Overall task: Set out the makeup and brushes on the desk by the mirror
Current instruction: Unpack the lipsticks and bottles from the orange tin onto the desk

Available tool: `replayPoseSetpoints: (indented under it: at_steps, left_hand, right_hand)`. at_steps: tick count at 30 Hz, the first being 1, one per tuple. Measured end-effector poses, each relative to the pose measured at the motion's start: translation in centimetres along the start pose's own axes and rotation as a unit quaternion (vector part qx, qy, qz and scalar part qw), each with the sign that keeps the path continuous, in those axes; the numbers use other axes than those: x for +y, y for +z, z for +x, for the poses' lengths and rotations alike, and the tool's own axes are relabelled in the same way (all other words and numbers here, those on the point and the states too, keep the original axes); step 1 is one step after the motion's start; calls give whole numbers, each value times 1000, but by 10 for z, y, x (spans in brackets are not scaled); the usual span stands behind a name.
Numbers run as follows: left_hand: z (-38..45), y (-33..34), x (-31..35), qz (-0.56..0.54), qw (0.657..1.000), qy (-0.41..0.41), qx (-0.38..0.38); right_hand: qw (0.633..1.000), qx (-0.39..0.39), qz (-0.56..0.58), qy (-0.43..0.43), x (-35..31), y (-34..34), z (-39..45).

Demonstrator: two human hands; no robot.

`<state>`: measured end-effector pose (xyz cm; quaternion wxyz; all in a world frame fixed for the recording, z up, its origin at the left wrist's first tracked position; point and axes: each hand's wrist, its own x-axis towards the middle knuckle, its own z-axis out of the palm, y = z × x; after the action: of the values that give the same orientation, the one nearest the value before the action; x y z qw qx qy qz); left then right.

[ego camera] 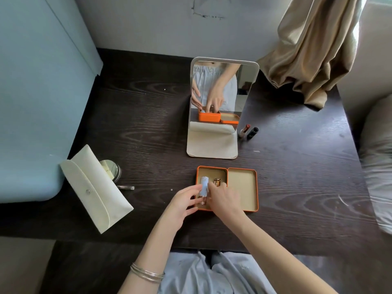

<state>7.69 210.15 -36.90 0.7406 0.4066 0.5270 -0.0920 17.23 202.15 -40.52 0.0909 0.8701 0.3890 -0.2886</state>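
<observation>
An open orange tin [212,168] sits on the dark desk [297,177] in front of a standing mirror [222,102], its lid [241,187] lying open to the right. My left hand [183,203] pinches a pale blue tube [204,186] with a clear end, lifted at the tin's left side. My right hand [222,198] reaches into the tin with curled fingers beside a gold-capped item [216,181]; what it holds is hidden. Two lipsticks [248,131] stand to the right of the mirror's base.
A cream snap pouch [95,187] lies at the desk's left, with a round compact [111,169] and a small silver stick [126,187] beside it. A beige curtain [314,49] hangs over the back right corner. A pale blue panel [31,102] borders the left side.
</observation>
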Motion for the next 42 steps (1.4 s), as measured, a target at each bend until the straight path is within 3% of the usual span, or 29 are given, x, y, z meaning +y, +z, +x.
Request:
replayPoseSetpoints:
  at_steps: [3,5,8,12,14,17,21,24,27,30,32,34,36,42]
  left_hand:
    - [-3,2,1,11,1000,-2,3]
    - [-5,3,3,36,999,18,10]
    - [-7,8,5,47,996,80,-3]
    - [-1,17,6,153,966,210,4]
    - [3,19,6,222,946,237,23]
    - [6,19,5,320,921,218,47]
    - [1,25,10,452,870,191,-41]
    - [-7,35,13,427,887,144,-103]
    - [-12,44,8,400,903,151,-46]
    - [-9,50,10,431,890,143,-27]
    - [-5,42,10,434,891,133,-25]
    - [0,20,4,405,907,119,-6]
    - [3,-1,0,360,925,114,24]
    - [3,21,13,237,958,153,44]
  right_hand:
    - [995,24,97,20,0,-3,-2]
    - [966,52,253,9,4,-7,-8]
    - [865,-5,499,-47,12,-15,-24]
    - [767,-98,630,-65,25,-25,-39]
    - [756,-80,649,-19,30,-33,-45]
    - [764,17,643,44,32,-32,-44]
    - [796,109,591,69,24,-23,-37]
    - [794,111,593,76,22,-21,-28]
    - [789,44,603,104,30,-22,-16]
    - [777,-20,617,123,33,-21,-10]
    - [738,16,640,211,47,-27,-4]
    - [671,109,668,304,84,-38,0]
    - [641,152,688,304,115,-45,-1]
    - [629,-21,747,214,67,-38,-8]
